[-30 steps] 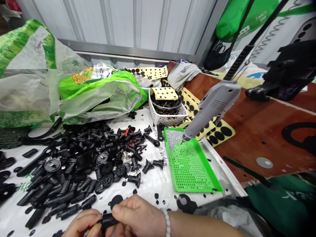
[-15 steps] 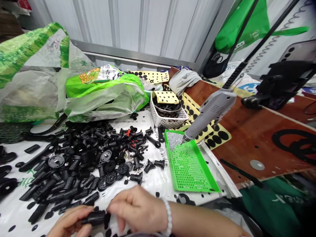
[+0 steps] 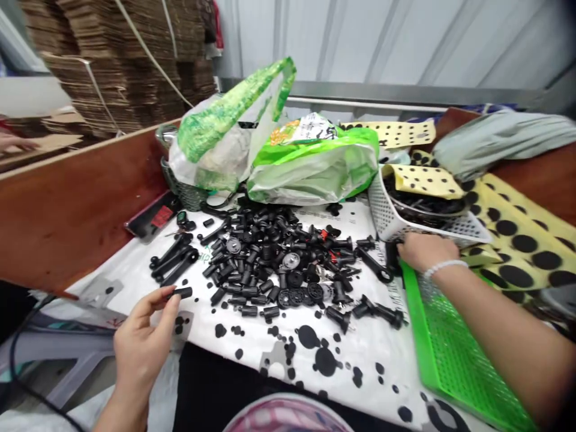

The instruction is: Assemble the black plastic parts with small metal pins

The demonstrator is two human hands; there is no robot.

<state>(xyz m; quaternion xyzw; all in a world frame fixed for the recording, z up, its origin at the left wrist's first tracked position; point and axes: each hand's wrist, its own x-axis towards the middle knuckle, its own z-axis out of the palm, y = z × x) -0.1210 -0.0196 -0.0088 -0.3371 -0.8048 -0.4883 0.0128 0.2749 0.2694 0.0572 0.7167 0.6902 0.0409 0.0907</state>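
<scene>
My left hand (image 3: 144, 336) is at the left of the table, thumb and forefinger pinching a small black plastic cylinder (image 3: 183, 293). My right hand (image 3: 427, 252) reaches to the far left corner of the green tray (image 3: 418, 336), just in front of the white basket (image 3: 380, 213). Its fingers point down and are mostly hidden, so what they hold, if anything, does not show. A black part (image 3: 392, 258) lies beside those fingertips. Between my hands spreads a pile of black plastic parts (image 3: 265, 258), with cylinders, round discs and plungers.
Black crank-like handles (image 3: 175, 258) lie left of the pile. Plastic bags (image 3: 315, 174) stand behind it. Sheets of black dots (image 3: 517, 240) lie at the right. A wooden board (image 3: 81, 210) edges the left side; another person's hand (image 3: 15, 143) shows beyond it.
The view has swung left. My hands, together before around a black cylindrical part, are now far apart: the left has moved left with a cylinder, the right forward to the tray.
</scene>
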